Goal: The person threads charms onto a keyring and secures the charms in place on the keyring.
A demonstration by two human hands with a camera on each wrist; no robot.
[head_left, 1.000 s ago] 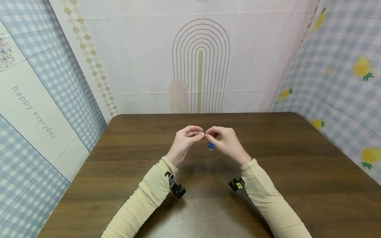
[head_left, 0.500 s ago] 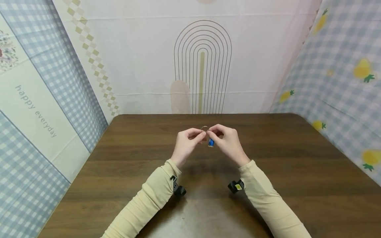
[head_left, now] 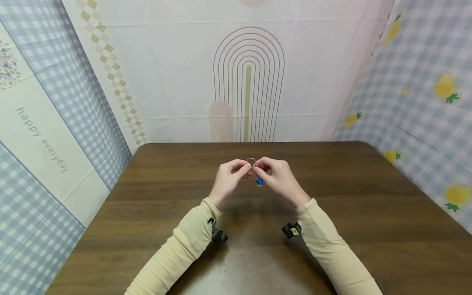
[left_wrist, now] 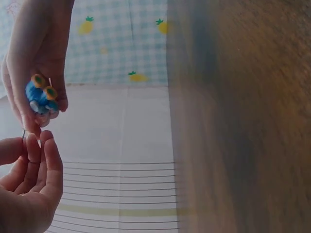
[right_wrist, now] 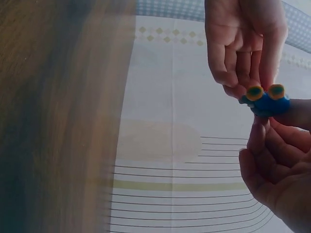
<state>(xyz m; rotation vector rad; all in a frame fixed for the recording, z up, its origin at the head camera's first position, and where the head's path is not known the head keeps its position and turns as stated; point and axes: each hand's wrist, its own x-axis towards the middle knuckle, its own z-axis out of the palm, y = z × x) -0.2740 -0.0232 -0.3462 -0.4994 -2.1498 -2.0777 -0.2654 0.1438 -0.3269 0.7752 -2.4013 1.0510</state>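
Observation:
Above the table, in the head view, my left hand (head_left: 225,182) pinches a thin metal key ring (head_left: 251,159) between thumb and fingertips. My right hand (head_left: 282,178) pinches the same ring from the right, its fingertips close to the left ones. A small blue figurine charm (head_left: 259,181) hangs just under the right fingertips. Seen from the left wrist, the blue charm (left_wrist: 41,97) shows two orange-rimmed round feet with green centres. In the right wrist view the charm (right_wrist: 272,104) covers part of the fingertips. How the charm joins the ring is hidden by the fingers.
The brown wooden table (head_left: 177,172) spreads beneath both hands. A white patterned cloth (head_left: 169,82) stands behind its far edge. Checked cloths hang at the left (head_left: 33,164) and right (head_left: 416,123). Each wrist wears a black camera, one on the left (head_left: 219,237).
The ring has turned up from nearly edge-on, so its loop now stands visible above the fingertips. Both hands stay close together, with small finger shifts; the charm still hangs below.

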